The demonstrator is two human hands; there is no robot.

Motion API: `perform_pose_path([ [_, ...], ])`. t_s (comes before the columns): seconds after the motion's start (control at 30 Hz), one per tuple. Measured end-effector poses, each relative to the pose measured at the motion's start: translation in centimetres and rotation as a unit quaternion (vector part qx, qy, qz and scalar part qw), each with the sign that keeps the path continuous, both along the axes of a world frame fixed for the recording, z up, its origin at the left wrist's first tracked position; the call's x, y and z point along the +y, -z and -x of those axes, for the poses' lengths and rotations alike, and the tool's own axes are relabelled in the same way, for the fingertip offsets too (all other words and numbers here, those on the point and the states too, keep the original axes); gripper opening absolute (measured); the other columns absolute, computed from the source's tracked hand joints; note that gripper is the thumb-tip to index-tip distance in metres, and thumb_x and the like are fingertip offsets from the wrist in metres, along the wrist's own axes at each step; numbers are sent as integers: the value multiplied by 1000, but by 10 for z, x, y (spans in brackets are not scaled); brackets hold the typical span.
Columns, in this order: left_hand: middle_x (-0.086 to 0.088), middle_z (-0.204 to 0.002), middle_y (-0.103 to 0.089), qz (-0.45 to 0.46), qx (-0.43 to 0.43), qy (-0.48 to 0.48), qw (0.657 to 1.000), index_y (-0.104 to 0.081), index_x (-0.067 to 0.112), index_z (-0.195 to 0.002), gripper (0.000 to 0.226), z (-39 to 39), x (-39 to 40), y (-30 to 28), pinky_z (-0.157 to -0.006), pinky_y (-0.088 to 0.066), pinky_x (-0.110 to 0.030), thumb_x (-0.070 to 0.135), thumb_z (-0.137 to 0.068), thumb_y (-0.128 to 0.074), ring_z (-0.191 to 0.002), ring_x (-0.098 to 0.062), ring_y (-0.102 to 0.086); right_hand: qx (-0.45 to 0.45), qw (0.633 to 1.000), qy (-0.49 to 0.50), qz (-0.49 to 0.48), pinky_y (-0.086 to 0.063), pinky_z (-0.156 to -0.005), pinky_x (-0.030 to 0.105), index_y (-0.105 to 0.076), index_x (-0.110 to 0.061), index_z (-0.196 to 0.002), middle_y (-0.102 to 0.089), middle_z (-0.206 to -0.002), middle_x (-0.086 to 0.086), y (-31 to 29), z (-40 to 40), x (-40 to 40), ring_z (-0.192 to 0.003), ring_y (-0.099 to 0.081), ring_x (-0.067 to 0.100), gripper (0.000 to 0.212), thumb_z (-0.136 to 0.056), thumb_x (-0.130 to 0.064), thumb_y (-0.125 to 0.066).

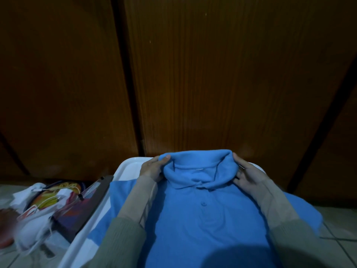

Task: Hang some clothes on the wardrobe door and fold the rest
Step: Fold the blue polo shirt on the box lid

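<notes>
We have the blue buttoned polo shirt [202,215] spread unfolded on the white plastic table [127,165]; left hand [152,169] and right hand [249,176] pinch its collar, folding and hanging seemingly all ahead.

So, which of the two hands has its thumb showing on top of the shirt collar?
The left hand: its thumb lies over the blue polo shirt collar edge, nail showing. The right hand grips the collar's other side.

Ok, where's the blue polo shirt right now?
In the head view, the blue polo shirt lies low and centre on the white table, its collar between the left hand and right hand.
</notes>
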State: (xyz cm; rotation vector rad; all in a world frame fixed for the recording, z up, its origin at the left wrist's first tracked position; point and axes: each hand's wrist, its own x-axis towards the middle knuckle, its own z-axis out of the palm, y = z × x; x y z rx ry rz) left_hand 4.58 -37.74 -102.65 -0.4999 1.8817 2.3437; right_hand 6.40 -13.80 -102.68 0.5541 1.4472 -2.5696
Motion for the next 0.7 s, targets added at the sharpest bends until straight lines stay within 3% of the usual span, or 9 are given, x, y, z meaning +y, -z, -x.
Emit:
perform_pose_path([
  [0.07, -10, -93, -64, -96, -37, 4, 995, -61, 1, -107, 25, 1, -1, 3, -60, -57, -24, 17, -88, -63, -80, -16, -61, -7, 1000, 8, 7, -48, -88, 35, -62, -11, -98, -73, -75, 3, -1, -1, -1, -80, -65, 14, 17, -91, -26, -57],
  [0.17, -13, -82, -71, -236, -79, 32, 968, -61, 0, -97, 18, 0, -4, 5, -61, -57, -30, 17, -91, -58, -70, -20, -70, -23, 997, 17, 68, -45, -93, 39, -62, -7, -105, -71, -90, 10, -3, -1, -2, -92, -62, 22, 23, -92, -25, -56],
  [0.27, -14, -71, -71, -259, -96, 36, 961, -60, 0, -90, 20, -2, -5, 5, -55, -57, -34, 19, -92, -57, -57, -22, -70, -36, 993, 28, 105, -39, -102, 41, -60, -5, -110, -62, -117, 14, -3, 1, -3, -116, -55, 26, 23, -94, -21, -53],
  [0.37, -15, -87, -69, -254, -98, 32, 962, -59, -1, -100, 28, -3, -7, 4, -57, -57, -35, 25, -88, -61, -68, -24, -70, -27, 994, 38, 101, -45, -92, 39, -60, -6, -111, -65, -114, 13, -2, -1, -4, -108, -59, 26, 23, -92, -19, -56],
  [0.43, -11, -87, -67, -169, -67, 56, 982, -58, 3, -110, 36, -1, -9, 3, -61, -57, -32, 28, -86, -65, -72, -19, -65, 7, 998, 42, 56, -49, -83, 39, -61, -7, -102, -70, -96, 11, -4, -4, -2, -93, -62, 24, 18, -89, -20, -60],
  [0.53, -9, -91, -62, 19, -3, 45, 999, -56, 13, -118, 41, 1, -7, 3, -65, -50, -27, 15, -80, -72, -77, -17, -60, 51, 993, 2, -107, -53, -76, 37, -60, -10, -105, -66, -105, 13, -5, -7, -4, -93, -63, 25, 27, -81, -13, -70],
  [0.63, -13, -94, -67, 200, 66, 22, 977, -66, 10, -90, 13, -3, -1, 6, -78, -51, -38, 16, -80, -72, -93, -31, -64, 75, 934, 27, -349, -48, -79, 34, -60, -15, -91, -64, -104, 12, 0, -5, -14, -99, -60, 30, 19, -79, -7, -72],
  [0.7, -11, -94, -67, 288, 103, -10, 952, -65, 10, -90, 13, -4, 0, 7, -76, -44, -33, 21, -84, -69, -96, -30, -61, 94, 884, 48, -455, -42, -77, 30, -58, -18, -87, -62, -96, 6, 3, -3, -15, -100, -57, 28, 8, -85, -14, -65],
])
